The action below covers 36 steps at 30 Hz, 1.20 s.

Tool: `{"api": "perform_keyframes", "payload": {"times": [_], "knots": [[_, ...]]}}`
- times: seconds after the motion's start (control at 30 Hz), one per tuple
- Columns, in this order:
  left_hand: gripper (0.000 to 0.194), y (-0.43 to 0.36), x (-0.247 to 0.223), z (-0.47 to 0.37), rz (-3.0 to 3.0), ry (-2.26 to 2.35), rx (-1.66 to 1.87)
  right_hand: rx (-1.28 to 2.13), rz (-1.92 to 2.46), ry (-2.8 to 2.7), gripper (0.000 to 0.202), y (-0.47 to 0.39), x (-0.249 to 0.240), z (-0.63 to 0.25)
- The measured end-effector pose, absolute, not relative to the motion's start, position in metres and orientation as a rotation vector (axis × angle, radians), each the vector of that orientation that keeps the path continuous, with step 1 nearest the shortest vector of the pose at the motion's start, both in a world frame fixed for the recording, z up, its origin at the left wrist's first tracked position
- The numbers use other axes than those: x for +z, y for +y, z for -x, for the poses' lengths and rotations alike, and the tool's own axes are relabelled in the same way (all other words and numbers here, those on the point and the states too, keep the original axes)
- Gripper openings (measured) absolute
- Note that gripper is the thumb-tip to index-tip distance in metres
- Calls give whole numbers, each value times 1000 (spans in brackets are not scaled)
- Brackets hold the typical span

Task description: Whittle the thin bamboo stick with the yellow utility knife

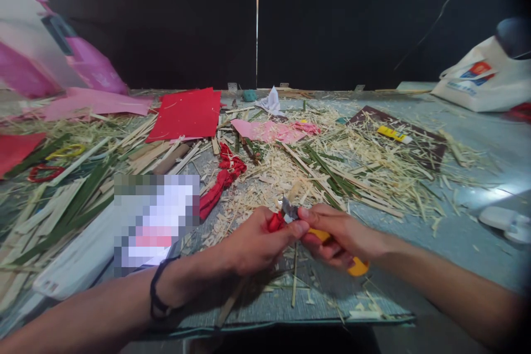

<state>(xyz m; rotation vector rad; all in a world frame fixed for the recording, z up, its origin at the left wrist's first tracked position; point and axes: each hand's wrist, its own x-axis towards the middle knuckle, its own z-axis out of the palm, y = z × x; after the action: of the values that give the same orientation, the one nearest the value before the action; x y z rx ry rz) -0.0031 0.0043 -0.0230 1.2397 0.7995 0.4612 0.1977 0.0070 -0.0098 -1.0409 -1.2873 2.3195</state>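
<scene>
My right hand point(332, 235) is closed around a utility knife point(360, 267) with a yellow handle. Its grey blade end point(290, 209) lies at the fingertips of my left hand point(257, 240). That hand is closed in a pinch, and a thin bamboo strip point(232, 300) appears to run through it; most of the strip is hidden by the fingers. Something red point(276, 222), perhaps cloth around a finger, shows at the left fingertips. Pale shavings point(265, 177) cover the table just beyond both hands, and a twisted red cloth point(219, 182) lies to their left.
Split bamboo strips point(70, 210) and a blurred phone-like screen point(166, 221) lie left. Behind are red paper point(186, 113), pink paper point(269, 130) and a yellow tube point(393, 134) on a dark board point(431, 149). A white bag point(477, 77) and white device point(504, 222) are at right.
</scene>
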Motion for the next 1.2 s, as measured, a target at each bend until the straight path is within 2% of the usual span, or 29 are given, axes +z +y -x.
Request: {"api": "perform_keyframes", "payload": {"times": [0.27, 0.6, 0.7, 0.97, 1.1, 1.2], "knots": [[64, 10, -16, 1, -1230, 865, 433, 2225, 1029, -1332, 54, 19, -14, -210], [52, 8, -16, 6, -1326, 747, 409, 2499, 825, -1346, 53, 22, -17, -215], [56, 8, -14, 4, -1299, 768, 409, 2492, 865, -1338, 53, 24, -15, -215], [62, 9, -17, 1, -1162, 841, 441, 2255, 1020, -1381, 53, 23, -18, -213], [62, 6, -20, 3, -1164, 839, 428, 1878, 993, -1141, 53, 44, -7, -229], [62, 4, -21, 5, -1228, 862, 386, 1743, 858, -1033, 48, 58, 6, -240]]}}
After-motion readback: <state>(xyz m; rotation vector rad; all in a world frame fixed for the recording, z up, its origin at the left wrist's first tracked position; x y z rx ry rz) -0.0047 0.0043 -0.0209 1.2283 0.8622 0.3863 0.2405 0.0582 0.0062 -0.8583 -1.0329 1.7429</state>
